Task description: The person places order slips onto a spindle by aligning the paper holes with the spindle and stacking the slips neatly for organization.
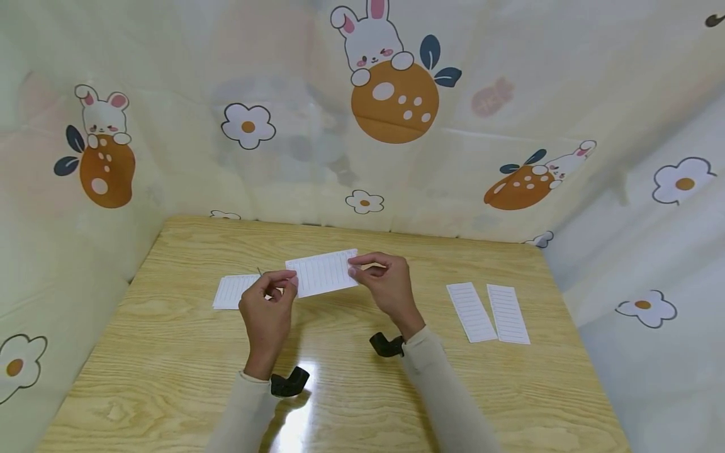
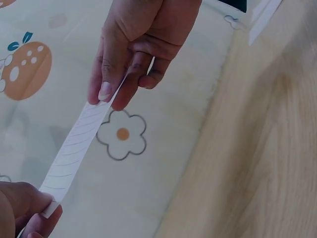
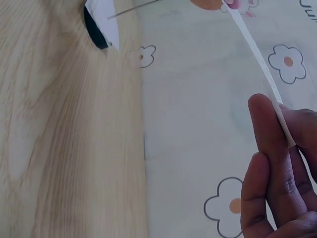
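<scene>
"On my head feed, what's closest?"

"The left sleeve [image 1: 240, 415] and right sleeve [image 1: 453, 396], reaching in from the near side. Farther on, I have the left hand [image 1: 267, 318] pinching the left end of a lined card [image 1: 321, 275] and the right hand [image 1: 392, 289] pinching its right end. It's held up above the middle of the table [image 1: 141, 377]."

"And around it?"

"More lined paper [image 1: 231, 292] at left, partly behind the left hand. At right, one lined strip [image 1: 471, 313] and another [image 1: 508, 314], their near ends almost meeting."

"Left wrist?"

"I see the card's ruled face, with the right thumb [image 2: 105, 90] over one end and the left hand gripping the other. I'd leave the holds at the ends, so the lines stay uncovered."

"Right wrist?"

"I get the card nearly edge-on between the right fingers and thumb, looking slightly bowed. Only a bit of the left hand shows. I can't tell how hard either squeezes; I'd use just enough tension to flatten the card, since pulling harder could crease it or slip it free."
</scene>
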`<state>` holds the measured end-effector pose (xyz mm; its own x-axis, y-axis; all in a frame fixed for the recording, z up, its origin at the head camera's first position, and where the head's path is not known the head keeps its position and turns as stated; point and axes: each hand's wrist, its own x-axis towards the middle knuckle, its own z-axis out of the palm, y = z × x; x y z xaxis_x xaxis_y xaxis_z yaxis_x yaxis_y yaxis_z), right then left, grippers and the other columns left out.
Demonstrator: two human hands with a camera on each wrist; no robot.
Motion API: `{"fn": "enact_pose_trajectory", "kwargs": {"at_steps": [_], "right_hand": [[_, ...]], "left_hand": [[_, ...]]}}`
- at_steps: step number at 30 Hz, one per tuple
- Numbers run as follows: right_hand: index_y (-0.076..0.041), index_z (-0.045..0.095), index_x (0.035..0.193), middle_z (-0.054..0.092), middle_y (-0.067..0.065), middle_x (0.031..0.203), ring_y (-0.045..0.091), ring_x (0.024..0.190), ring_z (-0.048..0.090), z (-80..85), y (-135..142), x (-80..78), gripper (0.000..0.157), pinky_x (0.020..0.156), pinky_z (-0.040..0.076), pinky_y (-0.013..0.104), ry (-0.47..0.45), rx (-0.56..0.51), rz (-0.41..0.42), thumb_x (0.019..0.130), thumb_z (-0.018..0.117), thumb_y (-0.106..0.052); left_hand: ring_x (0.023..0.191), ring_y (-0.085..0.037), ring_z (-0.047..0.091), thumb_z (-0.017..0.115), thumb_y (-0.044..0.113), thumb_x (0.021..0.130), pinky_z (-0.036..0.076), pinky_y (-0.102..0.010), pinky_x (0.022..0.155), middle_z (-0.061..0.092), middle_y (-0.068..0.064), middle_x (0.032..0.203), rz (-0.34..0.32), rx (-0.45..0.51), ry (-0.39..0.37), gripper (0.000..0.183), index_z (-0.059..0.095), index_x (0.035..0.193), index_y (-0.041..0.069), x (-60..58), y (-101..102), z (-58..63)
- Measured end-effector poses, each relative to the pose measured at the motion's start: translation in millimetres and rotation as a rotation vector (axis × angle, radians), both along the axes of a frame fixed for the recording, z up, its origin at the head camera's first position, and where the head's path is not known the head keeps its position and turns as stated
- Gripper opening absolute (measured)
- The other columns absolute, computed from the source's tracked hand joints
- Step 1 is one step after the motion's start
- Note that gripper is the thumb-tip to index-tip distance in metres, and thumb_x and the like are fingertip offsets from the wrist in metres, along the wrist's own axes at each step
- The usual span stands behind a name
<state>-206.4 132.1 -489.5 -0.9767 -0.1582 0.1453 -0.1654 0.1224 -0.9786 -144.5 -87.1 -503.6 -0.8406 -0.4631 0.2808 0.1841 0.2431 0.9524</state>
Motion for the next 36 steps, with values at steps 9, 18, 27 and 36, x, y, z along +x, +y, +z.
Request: {"fn": "enact_pose_trajectory", "kwargs": {"at_steps": [9,18,27,36], "right_hand": [[-0.007,0.082,0.105,0.079,0.010,0.115,0.019,0.087,0.080,4.0,-19,-5.0,0.013,0.080,0.064,0.030,0.015,-0.004,0.022,0.092,0.082,-0.005],[-0.008,0.083,0.105,0.079,0.009,0.116,0.020,0.087,0.080,6.4,-39,-9.8,0.013,0.078,0.064,0.029,0.036,-0.010,0.042,0.092,0.081,-0.005],[-0.009,0.083,0.104,0.079,0.006,0.116,0.020,0.089,0.081,9.3,-58,-13.4,0.012,0.075,0.061,0.027,0.040,-0.014,0.061,0.093,0.081,-0.006],[-0.012,0.084,0.103,0.080,0.004,0.116,0.018,0.086,0.080,11.2,-78,-16.0,0.010,0.081,0.063,0.049,0.034,-0.001,0.073,0.094,0.080,-0.008]], "left_hand": [[0.063,-0.009,0.048,0.080,0.000,0.089,0.035,-0.014,0.057,0.075,-0.016,0.080,0.057,0.013,0.002,0.010,0.083,0.096,0.006,-3.3,-15,4.9],[0.064,-0.009,0.049,0.078,0.000,0.091,0.037,-0.014,0.057,0.074,-0.015,0.081,0.088,0.016,-0.005,0.011,0.084,0.098,0.007,-4.0,-33,8.9],[0.065,-0.011,0.050,0.075,0.000,0.092,0.037,-0.017,0.056,0.069,0.010,0.076,0.109,0.024,0.012,0.011,0.083,0.097,0.006,-4.7,-50,13.2],[0.070,-0.012,0.051,0.076,0.007,0.095,0.036,-0.018,0.058,0.067,0.013,0.078,0.150,0.036,-0.026,0.010,0.084,0.101,0.006,-4.9,-67,17.7]]}}
